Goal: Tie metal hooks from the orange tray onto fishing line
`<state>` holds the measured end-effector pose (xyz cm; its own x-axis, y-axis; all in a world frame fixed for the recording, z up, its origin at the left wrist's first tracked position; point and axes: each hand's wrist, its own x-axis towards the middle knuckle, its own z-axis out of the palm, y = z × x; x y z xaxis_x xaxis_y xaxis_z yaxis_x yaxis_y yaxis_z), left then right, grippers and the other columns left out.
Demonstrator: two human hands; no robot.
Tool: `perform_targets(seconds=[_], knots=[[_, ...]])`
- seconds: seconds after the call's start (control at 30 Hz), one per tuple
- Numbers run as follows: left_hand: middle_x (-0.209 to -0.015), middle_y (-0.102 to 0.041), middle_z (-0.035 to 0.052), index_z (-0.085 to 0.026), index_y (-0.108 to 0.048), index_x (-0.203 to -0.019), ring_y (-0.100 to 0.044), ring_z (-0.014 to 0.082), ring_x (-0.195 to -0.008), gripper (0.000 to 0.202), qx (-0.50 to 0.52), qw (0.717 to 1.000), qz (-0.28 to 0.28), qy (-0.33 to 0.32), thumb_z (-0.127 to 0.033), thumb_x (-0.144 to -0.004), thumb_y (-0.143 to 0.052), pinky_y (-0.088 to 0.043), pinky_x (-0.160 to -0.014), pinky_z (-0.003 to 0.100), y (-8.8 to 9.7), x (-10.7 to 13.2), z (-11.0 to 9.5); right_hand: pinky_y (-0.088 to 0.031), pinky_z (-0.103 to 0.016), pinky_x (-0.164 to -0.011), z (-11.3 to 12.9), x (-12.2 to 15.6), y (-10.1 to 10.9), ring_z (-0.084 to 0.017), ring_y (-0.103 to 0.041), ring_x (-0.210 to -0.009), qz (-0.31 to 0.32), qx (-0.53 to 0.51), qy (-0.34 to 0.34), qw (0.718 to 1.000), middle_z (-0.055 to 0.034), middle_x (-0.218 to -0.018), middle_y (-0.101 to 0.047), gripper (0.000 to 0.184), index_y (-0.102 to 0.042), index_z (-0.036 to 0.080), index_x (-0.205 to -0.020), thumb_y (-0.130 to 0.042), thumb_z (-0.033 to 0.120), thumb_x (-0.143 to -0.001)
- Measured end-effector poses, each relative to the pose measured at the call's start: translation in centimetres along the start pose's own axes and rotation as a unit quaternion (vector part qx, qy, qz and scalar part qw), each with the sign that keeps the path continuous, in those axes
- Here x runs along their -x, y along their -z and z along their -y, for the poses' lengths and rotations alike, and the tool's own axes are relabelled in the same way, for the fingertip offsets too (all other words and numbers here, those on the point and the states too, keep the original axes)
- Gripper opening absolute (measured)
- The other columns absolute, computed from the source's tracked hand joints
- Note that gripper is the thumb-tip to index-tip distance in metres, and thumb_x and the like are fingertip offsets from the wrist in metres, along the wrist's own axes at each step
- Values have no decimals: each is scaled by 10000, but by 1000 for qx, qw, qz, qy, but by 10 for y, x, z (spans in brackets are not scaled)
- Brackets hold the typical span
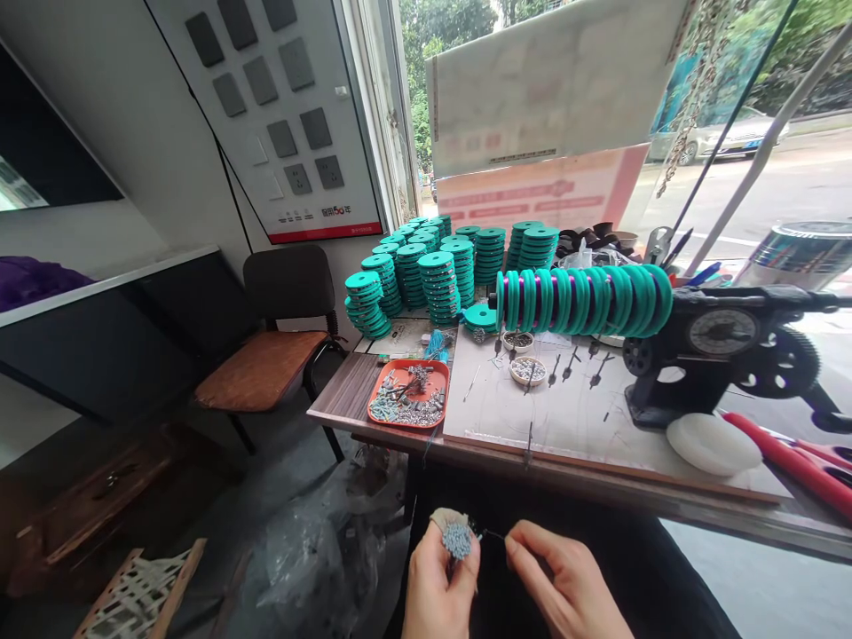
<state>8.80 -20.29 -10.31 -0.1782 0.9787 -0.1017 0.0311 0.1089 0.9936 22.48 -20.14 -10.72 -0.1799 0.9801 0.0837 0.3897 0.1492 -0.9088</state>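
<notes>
My left hand (442, 577) is closed around a tight round bundle of small grey pieces (457, 540), held end-up above my dark lap. A beige covering wraps one of its fingertips. Just to the right, my right hand (563, 577) pinches a thin dark thread (493, 534) between thumb and forefinger. The thread runs toward the bundle, and a tiny light piece shows where it meets the left hand. An orange tray (374, 417) of small metal and pale green parts sits on the table beyond my hands.
Stacks of green foam spools (436, 275) fill the table's far left. A hand-cranked winder (722, 342) bears a row of green spools (586, 300). Small bowls (528, 371), a white rounded object (713, 444) and red-handled scissors (812, 457) lie about. A chair (270, 359) stands left.
</notes>
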Motion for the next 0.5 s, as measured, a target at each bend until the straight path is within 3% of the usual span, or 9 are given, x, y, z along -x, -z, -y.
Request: perform_targets(seconds=[0.23, 0.3, 0.37, 0.43, 0.5], knots=[[-627, -645, 33, -161, -656, -680, -579, 178, -633, 337, 43, 997, -67, 2, -455, -549, -759, -456, -651, 256, -4, 1, -4, -335, -225, -494, 5, 1, 6, -131, -414, -527, 26, -14, -2, 1000, 21, -560, -448, 371, -492, 188, -619, -389, 428, -882], [-631, -654, 40, -159, -669, -669, -587, 188, -644, 321, 39, 997, -61, 17, -437, -543, -767, -462, -669, 270, -3, 0, -6, -385, -231, -546, 12, 0, 15, -156, -485, -589, 30, -46, -17, 998, -6, -652, -546, 347, -573, 189, -790, -380, 463, -880], [-597, -639, 30, -164, -674, -625, -574, 182, -620, 293, 34, 999, -29, 24, -433, -551, -763, -461, -646, 272, -2, 0, -10, -411, -238, -593, 20, -3, 24, -171, -528, -651, 33, -68, -28, 997, -23, -744, -593, 361, -566, 202, -961, -352, 483, -887], [-578, -627, 22, -172, -673, -592, -563, 179, -615, 279, 43, 999, 1, 19, -431, -549, -767, -454, -636, 271, -1, 1, -14, -401, -236, -581, 26, -9, 29, -165, -512, -636, 73, -52, -17, 996, -14, -716, -577, 364, -565, 201, -906, -347, 491, -887], [-594, -625, 16, -177, -675, -608, -546, 163, -609, 286, 63, 998, 8, 21, -429, -528, -783, -446, -627, 260, -2, 4, -15, -354, -230, -514, 28, -15, 30, -135, -434, -550, 135, -20, 15, 991, 15, -606, -498, 386, -535, 187, -721, -370, 499, -875]])
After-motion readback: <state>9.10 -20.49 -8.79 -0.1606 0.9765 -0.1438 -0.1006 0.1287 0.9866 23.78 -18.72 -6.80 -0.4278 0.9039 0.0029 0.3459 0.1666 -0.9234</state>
